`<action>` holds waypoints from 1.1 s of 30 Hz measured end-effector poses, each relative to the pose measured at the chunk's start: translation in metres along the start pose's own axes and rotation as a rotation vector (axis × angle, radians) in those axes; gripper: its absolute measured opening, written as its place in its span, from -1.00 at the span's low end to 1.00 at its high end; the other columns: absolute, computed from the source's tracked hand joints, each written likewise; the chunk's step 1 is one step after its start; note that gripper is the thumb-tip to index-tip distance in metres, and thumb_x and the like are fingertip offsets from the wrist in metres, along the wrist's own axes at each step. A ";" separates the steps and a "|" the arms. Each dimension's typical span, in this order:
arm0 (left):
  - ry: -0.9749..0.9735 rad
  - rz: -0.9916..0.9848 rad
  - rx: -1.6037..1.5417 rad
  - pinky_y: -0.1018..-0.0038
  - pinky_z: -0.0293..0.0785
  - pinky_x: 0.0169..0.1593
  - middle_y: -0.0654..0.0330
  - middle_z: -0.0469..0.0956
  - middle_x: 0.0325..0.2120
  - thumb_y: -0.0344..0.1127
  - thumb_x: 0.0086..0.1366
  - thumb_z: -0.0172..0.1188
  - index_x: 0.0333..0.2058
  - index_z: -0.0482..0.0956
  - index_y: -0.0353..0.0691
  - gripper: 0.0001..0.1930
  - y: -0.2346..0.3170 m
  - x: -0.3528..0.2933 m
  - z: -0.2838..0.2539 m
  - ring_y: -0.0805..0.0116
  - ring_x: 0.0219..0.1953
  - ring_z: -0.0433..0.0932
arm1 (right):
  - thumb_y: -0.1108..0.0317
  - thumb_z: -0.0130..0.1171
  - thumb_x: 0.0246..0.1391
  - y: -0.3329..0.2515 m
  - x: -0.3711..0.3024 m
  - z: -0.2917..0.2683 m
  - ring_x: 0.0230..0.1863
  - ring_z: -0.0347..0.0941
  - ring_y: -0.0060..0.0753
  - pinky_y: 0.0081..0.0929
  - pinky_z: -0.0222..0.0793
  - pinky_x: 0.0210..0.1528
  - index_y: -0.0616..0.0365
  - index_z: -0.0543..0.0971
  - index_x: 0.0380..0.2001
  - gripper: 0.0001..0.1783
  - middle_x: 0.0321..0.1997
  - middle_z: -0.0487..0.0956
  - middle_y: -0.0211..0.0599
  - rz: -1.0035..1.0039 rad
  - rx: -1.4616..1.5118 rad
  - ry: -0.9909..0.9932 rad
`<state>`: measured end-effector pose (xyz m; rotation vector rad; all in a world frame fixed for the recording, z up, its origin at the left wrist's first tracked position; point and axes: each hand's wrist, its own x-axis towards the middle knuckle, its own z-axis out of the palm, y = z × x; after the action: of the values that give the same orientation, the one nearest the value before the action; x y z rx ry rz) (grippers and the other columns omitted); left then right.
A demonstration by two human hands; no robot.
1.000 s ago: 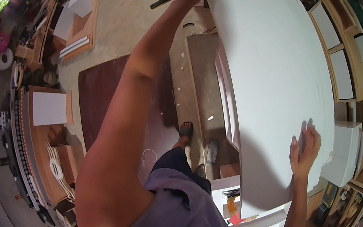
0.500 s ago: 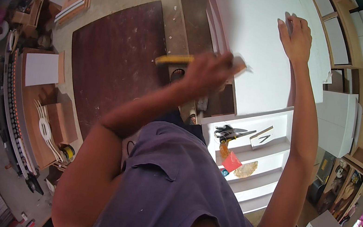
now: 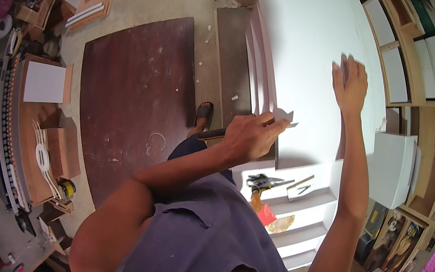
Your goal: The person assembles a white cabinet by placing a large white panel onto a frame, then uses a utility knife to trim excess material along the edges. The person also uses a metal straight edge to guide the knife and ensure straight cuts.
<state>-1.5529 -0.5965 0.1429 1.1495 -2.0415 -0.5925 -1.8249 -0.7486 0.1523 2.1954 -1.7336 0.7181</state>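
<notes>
A large white cabinet panel (image 3: pixel 322 39) lies in front of me. At its left edge my left hand (image 3: pixel 254 136) is closed around a slim tool (image 3: pixel 211 134) with a dark and yellowish handle. A flat grey tip shows by my fingertips at the panel's edge; its exact kind I cannot make out. Farther out on the panel, my right hand (image 3: pixel 351 88) rests with thumb and fingers apart, a dark shadow between them. Close to my body, a white slatted frame (image 3: pixel 326 200) carries scissors (image 3: pixel 266 184), a red piece (image 3: pixel 266 215) and a crumpled yellowish scrap (image 3: pixel 280 223).
A dark brown board (image 3: pixel 133 95) covers the floor to the left, with my sandalled foot (image 3: pixel 204 113) beside it. Wooden shelving (image 3: pixel 431 134) and white boxes (image 3: pixel 391 167) stand on the right. More wood pieces and a white sheet (image 3: pixel 45 84) sit at far left.
My left hand has come nearer along the panel's edge, and the tool's handle now points back toward me. In the picture my right hand and the panel sit lower; the view has shifted.
</notes>
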 end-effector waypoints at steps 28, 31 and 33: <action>0.515 -0.223 0.307 0.11 0.54 -0.22 -0.06 0.64 -0.33 -0.26 0.27 0.16 -0.20 0.71 -0.12 -0.80 -0.440 0.511 -0.113 -0.08 -0.27 0.63 | 0.24 0.09 0.17 -0.019 0.031 -0.004 0.25 0.23 0.12 -0.06 0.16 0.28 0.38 0.44 0.02 -0.54 0.16 0.30 0.07 0.212 0.081 -0.325; 0.607 -0.060 0.198 0.14 0.53 -0.19 -0.04 0.62 -0.23 -0.30 0.31 0.11 -0.16 0.71 -0.05 -0.78 -0.414 0.465 -0.100 -0.06 -0.23 0.62 | 0.19 0.10 0.19 -0.019 0.028 -0.006 0.23 0.25 0.10 -0.07 0.18 0.26 0.36 0.45 0.01 -0.53 0.14 0.32 0.06 0.192 0.057 -0.308; 0.559 -0.032 0.206 0.14 0.53 -0.18 -0.05 0.63 -0.25 -0.25 0.31 0.11 -0.17 0.71 -0.04 -0.78 -0.375 0.424 -0.089 -0.08 -0.22 0.62 | 0.16 0.11 0.20 -0.017 0.023 -0.006 0.22 0.26 0.11 -0.06 0.19 0.26 0.35 0.45 0.02 -0.52 0.13 0.34 0.08 0.162 0.021 -0.285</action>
<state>-1.4316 -1.1545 0.0972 1.2933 -1.6238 -0.0527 -1.8061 -0.7608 0.1713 2.2817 -2.0681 0.4762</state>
